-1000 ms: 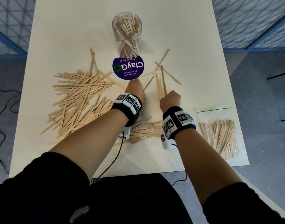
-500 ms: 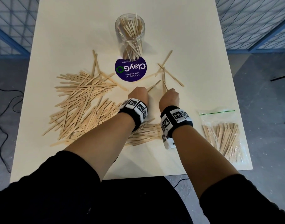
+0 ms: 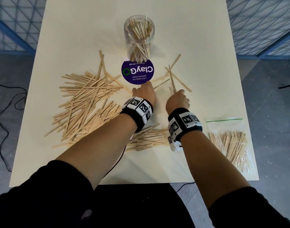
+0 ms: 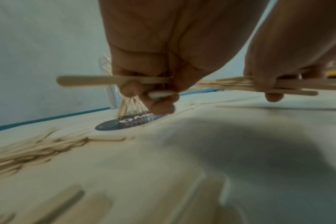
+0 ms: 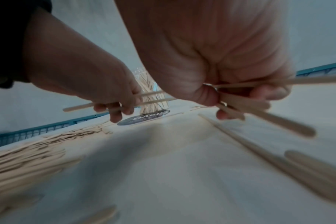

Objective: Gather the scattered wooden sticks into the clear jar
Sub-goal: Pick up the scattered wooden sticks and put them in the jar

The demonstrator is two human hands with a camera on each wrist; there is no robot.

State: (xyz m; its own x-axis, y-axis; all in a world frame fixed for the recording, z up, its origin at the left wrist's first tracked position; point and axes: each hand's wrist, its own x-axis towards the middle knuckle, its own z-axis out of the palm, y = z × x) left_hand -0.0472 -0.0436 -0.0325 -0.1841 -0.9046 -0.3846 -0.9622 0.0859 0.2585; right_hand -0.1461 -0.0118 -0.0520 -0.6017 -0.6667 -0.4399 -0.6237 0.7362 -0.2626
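The clear jar [image 3: 139, 38] stands upright at the table's far middle, partly filled with sticks. My left hand [image 3: 145, 93] [image 4: 144, 84] hovers just before the purple lid and grips a few wooden sticks [image 4: 86, 81]. Beside it, my right hand [image 3: 178, 100] [image 5: 230, 98] grips a small bundle of sticks [image 5: 269, 116] that points toward the jar. A large pile of loose sticks [image 3: 85, 102] lies at the left. A smaller heap [image 3: 149, 139] sits under my wrists, and a few crossed sticks [image 3: 175, 76] lie ahead of my right hand.
A round purple lid [image 3: 137, 72] lies flat just in front of the jar. At the right front of the cream table [image 3: 206, 46], a zip bag of sticks [image 3: 229, 143] rests. A black cable [image 3: 7, 102] trails on the floor at left.
Both hands have moved forward toward the jar and come closer together, each keeping its sticks; the right hand's bundle has risen off the table.
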